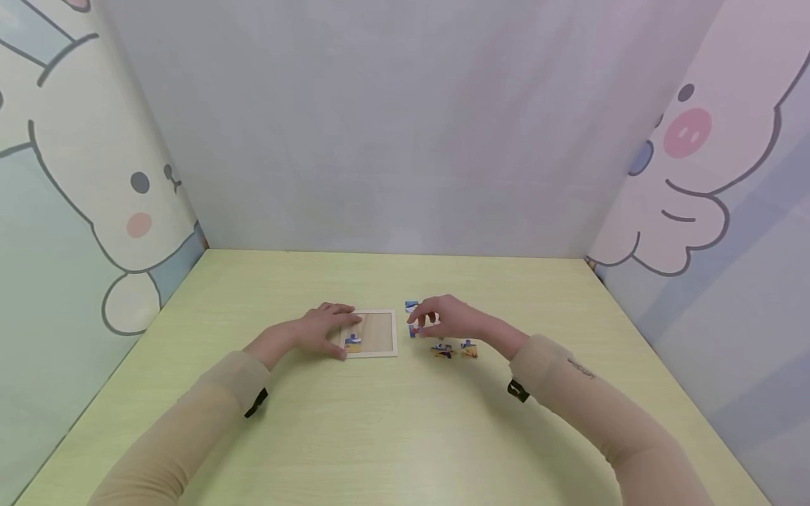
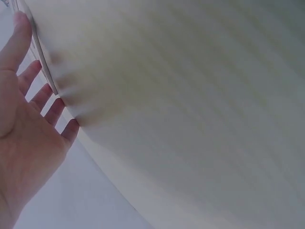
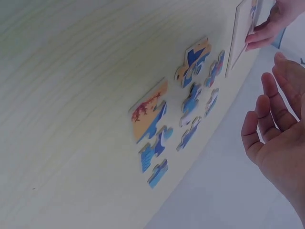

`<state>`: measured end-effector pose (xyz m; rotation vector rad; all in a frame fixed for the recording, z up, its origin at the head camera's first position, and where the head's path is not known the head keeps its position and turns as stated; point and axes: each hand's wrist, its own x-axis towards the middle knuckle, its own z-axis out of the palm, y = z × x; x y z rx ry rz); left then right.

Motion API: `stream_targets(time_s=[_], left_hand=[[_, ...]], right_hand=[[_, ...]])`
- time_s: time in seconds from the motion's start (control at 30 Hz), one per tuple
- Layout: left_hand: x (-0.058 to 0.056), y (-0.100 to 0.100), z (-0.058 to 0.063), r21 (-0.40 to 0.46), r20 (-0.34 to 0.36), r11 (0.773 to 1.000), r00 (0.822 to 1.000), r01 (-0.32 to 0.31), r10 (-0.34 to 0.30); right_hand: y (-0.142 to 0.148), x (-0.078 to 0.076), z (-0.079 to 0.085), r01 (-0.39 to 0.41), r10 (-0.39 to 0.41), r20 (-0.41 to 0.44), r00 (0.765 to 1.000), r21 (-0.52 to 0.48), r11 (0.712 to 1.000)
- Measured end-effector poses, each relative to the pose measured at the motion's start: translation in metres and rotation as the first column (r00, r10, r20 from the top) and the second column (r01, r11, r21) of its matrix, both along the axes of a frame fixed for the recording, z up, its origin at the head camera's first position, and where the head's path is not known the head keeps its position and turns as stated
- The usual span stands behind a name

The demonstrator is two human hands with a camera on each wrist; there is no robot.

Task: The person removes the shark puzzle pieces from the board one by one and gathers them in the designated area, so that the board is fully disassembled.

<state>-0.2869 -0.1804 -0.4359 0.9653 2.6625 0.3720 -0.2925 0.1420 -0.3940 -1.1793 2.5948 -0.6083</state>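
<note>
We stand at a pale green table (image 1: 405, 436) boxed in by a plain back wall (image 1: 392, 126) and side panels printed with cartoon animals (image 1: 95, 211), and the work in hand looks like the early filling of a small wooden puzzle tray (image 1: 378, 332). Our left hand (image 1: 324, 327) lies on the tray's left edge with fingers nearly straight, steadying it and grasping nothing; one piece already sits in the tray's near left corner (image 1: 353, 343). Our right hand (image 1: 443, 320) hovers just right of the tray over a cluster of loose pieces (image 3: 190, 100), blue and orange, lying flat and close together on the table. In the wrist view its fingers are relaxed and apart from the pieces, though from the head view a fingertip may brush one piece; it is too small to tell. We judge the step to be choosing a piece: the next move calls for pinching one by its edges, lifting it clear of its neighbours and turning it to match the tray
</note>
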Motion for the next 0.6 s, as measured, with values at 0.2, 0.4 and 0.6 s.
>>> stream_targets(time_s=[0.2, 0.4, 0.6], left_hand=[[0.0, -0.001, -0.001, 0.003, 0.0, 1.0, 1.0, -0.009, 0.009], [0.0, -0.001, -0.002, 0.012, 0.006, 0.998, 0.998, -0.061, 0.061], [0.003, -0.002, 0.0, 0.006, 0.02, 0.994, 0.994, -0.106, 0.106]], right_hand=[[-0.016, 0.0, -0.001, -0.01, 0.01, -0.002, 1.0, -0.037, 0.999], [-0.033, 0.0, -0.006, 0.04, -0.036, 0.044, 0.998, -0.071, 0.997], [-0.05, 0.002, -0.014, 0.102, -0.093, 0.105, 0.99, -0.081, 0.991]])
